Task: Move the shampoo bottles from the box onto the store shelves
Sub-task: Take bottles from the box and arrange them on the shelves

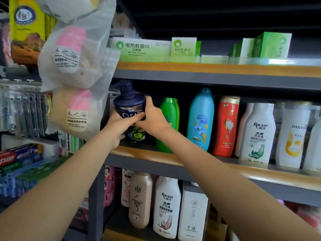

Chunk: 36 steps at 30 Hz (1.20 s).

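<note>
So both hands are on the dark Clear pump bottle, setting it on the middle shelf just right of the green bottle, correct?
Not quite: the head view shows the Clear bottle going to the left of the green bottle, at the shelf's left end. The rest holds: the left hand and right hand both grip it at the middle shelf.

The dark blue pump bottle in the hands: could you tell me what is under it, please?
The dark blue pump bottle is at the middle shelf, left end. The left hand and right hand cover its base, so whether it rests there stays hidden.
</note>
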Motion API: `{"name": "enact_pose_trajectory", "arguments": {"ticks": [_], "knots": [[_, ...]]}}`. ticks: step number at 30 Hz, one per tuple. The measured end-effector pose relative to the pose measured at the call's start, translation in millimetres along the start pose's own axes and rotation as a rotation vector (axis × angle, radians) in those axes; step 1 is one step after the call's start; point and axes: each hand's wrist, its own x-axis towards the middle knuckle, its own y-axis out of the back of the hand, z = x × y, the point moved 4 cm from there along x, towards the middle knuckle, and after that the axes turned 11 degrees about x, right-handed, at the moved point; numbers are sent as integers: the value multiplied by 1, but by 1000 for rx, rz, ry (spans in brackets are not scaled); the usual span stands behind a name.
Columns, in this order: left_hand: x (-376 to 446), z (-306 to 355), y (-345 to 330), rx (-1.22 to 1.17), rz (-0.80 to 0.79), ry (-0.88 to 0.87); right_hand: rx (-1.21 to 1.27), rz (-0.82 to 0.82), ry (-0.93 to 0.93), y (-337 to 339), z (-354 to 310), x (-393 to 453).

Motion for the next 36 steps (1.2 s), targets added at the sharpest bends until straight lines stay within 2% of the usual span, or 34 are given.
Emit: {"name": "enact_pose_trajectory", "arguments": {"ticks": [6, 12, 16, 24, 29, 32, 36], "knots": [[2, -2, 2, -49, 50, 36, 49, 5, 16, -2, -3, 2], [-6, -6, -3, -81, -17, -94, 97, 31, 88, 4, 3, -11], [-2, -3, -6, -72, 30, -74, 129, 32, 93, 5, 3, -11], [1, -8, -4, -90, 66, -119, 52, -47, 199, 6, -1, -4], [-14, -15, 0, -82, 76, -307, 1, -43, 355, 7, -3, -18], [-27, -2, 0, -55, 151, -442, 17, 38, 457, 19, -11, -32], [-47, 36, -3, 5, 162, -584, 53, 178, 586, 45, -34, -49]]}}
